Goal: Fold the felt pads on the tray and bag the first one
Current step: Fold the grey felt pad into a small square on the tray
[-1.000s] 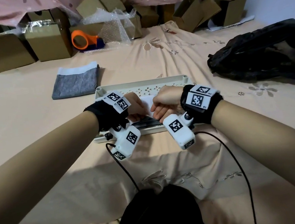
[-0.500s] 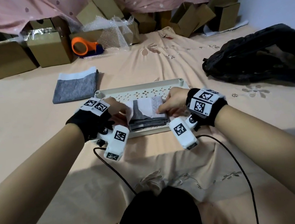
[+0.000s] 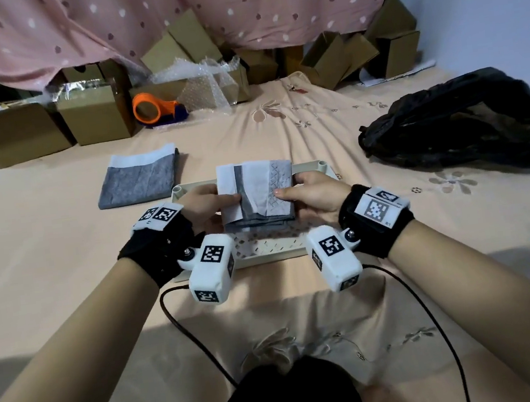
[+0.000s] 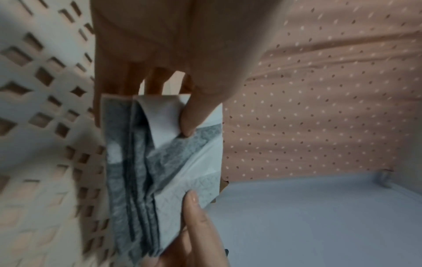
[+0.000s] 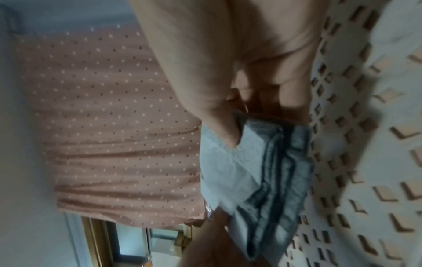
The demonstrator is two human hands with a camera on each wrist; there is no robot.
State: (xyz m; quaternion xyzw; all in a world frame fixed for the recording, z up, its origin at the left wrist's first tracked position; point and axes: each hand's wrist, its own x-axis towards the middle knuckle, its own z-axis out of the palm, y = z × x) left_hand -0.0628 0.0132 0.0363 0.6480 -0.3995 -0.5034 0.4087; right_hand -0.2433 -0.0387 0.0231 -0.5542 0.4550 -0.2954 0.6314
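A folded grey and white felt pad (image 3: pixel 256 192) is held up above the cream perforated tray (image 3: pixel 269 245). My left hand (image 3: pixel 210 201) grips its left edge, thumb on top and fingers behind. My right hand (image 3: pixel 309 192) grips the right edge the same way. In the left wrist view the pad (image 4: pixel 160 171) shows several grey layers with a white backing, pinched by my left thumb; the right thumb tip touches its lower edge. The right wrist view shows the pad (image 5: pixel 255 171) edge-on against the tray (image 5: pixel 365 162). A second folded grey pad (image 3: pixel 139 179) lies on the bed left of the tray.
A black plastic bag (image 3: pixel 460 120) lies crumpled at the right on the peach bedsheet. Cardboard boxes (image 3: pixel 93 118), bubble wrap (image 3: pixel 202 85) and an orange tape dispenser (image 3: pixel 154 109) line the back. Two black cables run from the wrist cameras toward me.
Both hands have lifted the folded pad off the tray and tilted it upright. One second ago they pressed it flat on the tray.
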